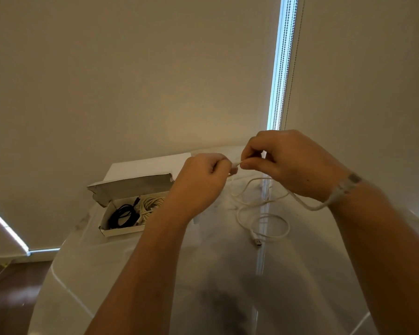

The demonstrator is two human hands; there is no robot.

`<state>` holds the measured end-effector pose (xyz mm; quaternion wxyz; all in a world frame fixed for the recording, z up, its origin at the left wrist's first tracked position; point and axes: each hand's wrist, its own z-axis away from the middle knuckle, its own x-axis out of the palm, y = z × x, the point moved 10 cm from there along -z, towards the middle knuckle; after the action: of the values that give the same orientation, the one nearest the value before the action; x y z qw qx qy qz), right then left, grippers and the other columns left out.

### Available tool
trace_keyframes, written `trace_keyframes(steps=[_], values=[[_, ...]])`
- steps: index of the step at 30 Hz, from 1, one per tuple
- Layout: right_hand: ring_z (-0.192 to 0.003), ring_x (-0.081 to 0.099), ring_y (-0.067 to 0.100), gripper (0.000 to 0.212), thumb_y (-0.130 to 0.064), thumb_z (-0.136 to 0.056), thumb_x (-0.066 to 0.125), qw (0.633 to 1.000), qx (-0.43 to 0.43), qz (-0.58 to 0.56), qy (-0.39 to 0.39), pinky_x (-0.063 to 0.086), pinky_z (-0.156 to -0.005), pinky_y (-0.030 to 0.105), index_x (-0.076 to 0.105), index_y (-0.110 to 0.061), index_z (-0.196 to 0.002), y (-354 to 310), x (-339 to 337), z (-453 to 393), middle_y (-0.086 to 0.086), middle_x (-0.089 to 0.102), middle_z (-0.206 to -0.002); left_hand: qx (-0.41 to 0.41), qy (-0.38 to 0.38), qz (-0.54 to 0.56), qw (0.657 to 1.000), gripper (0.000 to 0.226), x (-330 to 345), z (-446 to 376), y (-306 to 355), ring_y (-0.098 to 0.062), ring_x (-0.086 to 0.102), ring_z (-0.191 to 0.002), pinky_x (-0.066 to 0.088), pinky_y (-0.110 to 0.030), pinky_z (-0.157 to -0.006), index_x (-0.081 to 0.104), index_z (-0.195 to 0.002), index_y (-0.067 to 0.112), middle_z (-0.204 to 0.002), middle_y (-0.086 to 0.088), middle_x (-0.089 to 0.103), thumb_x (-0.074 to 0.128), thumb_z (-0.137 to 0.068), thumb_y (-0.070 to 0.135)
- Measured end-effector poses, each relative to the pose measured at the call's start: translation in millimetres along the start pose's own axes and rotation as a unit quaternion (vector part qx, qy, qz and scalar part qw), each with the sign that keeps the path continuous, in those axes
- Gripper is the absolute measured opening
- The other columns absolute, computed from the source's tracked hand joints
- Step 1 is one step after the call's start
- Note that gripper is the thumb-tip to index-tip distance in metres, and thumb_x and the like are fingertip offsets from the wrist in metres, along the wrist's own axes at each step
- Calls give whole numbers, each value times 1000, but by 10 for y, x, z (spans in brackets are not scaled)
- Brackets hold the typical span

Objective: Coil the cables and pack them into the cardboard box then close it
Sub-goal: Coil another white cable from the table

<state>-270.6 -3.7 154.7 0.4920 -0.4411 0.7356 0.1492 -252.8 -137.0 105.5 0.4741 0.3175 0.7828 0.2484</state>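
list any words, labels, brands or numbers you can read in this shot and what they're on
None can be read.
Cardboard box: its open lid and white walls show no print.
White cable, pinched by the left hand and right hand: no marking legible on the cord or plug.
Wristband on the right wrist: a grey patch, too blurred to read.

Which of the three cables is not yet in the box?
The thin white USB cable, lying loose on the table and pinched by both hands; the black cable and cream coil sit inside the box.
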Motion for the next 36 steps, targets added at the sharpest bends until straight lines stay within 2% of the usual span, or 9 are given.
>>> trace_keyframes(steps=[2, 4, 9, 14, 17, 19, 24, 30, 36], values=[[-75, 59, 3, 14, -39, -92, 67, 1000, -9, -12, 14, 45, -69, 17, 73, -27, -95, 11, 5, -12, -13, 65, -86, -16, -17, 47, 999, 36, -3, 13, -20, -26, 63, -65, 54, -44, -66, 75, -76, 24, -70, 16, 72, 47, -98, 32], [-75, 61, 6, 15, -38, -91, 68, 999, -11, -29, 22, 51, -71, 23, 75, -26, -96, 23, 22, -18, -12, 67, -86, -25, -43, 81, 995, 38, 9, 27, -26, -23, 67, -73, 55, -43, -75, 79, -84, 21, -78, 6, 76, 51, -102, 39], [-74, 64, 10, 22, -43, -89, 66, 997, -22, -57, 51, 55, -71, 30, 76, -24, -95, 9, 3, -31, -11, 68, -85, -33, -54, 119, 991, 41, -47, 28, -25, -8, 40, -55, 35, -28, -61, 76, -78, 17, -55, 13, 53, 57, -100, 46], [-74, 65, 10, 23, -44, -87, 70, 993, -20, -88, 71, 54, -69, 26, 79, -25, -97, 49, -34, -43, -10, 72, -84, -65, -8, 190, 980, 44, -101, 1, -96, -16, 33, -59, 30, -31, -60, 71, -72, 19, -61, -1, 42, 61, -95, 54], [-75, 65, 7, 36, -56, -79, 68, 989, -8, -134, 55, 50, -66, 14, 78, -31, -103, 86, -34, -58, -14, 72, -84, -98, 1, 251, 963, 42, -85, -10, -166, -16, 28, -58, 27, -31, -59, 69, -77, 14, -62, -3, 36, 63, -95, 52], [-74, 66, 8, 40, -58, -74, 69, 983, 11, -180, 36, 50, -66, 13, 77, -35, -105, 130, 7, -65, -14, 74, -84, -127, 4, 306, 943, 38, -69, -18, -225, -13, 26, -55, 25, -27, -55, 66, -77, 13, -59, 3, 35, 64, -97, 46], [-70, 71, 23, 44, -46, -70, 79, 958, 49, -281, -18, 62, -68, 31, 79, -27, -110, 174, 141, -41, -5, 78, -86, -213, 51, 436, 873, 30, -80, -7, -433, -6, 30, -48, 27, -16, -45, 64, -75, 13, -64, 4, 43, 67, -97, 33], [-79, 71, 5, 22, -32, -86, 77, 958, 84, -262, -85, 55, -76, 18, 79, -30, -108, 305, 282, 36, -15, 78, -91, -264, 99, 602, 747, 24, -190, 18, -730, -5, 32, -41, 30, -12, -39, 58, -79, 16, -60, 7, 50, 62, -100, 28], [-76, 72, 11, 11, -27, -91, 73, 967, 119, -221, -53, 58, -73, 20, 78, -26, -101, 453, 389, 3, -6, 77, -83, -246, 63, 630, 734, 37, -92, -32, -586, -5, 32, -45, 36, -15, -47, 56, -77, 15, -58, 6, 36, 49, -105, 38]])
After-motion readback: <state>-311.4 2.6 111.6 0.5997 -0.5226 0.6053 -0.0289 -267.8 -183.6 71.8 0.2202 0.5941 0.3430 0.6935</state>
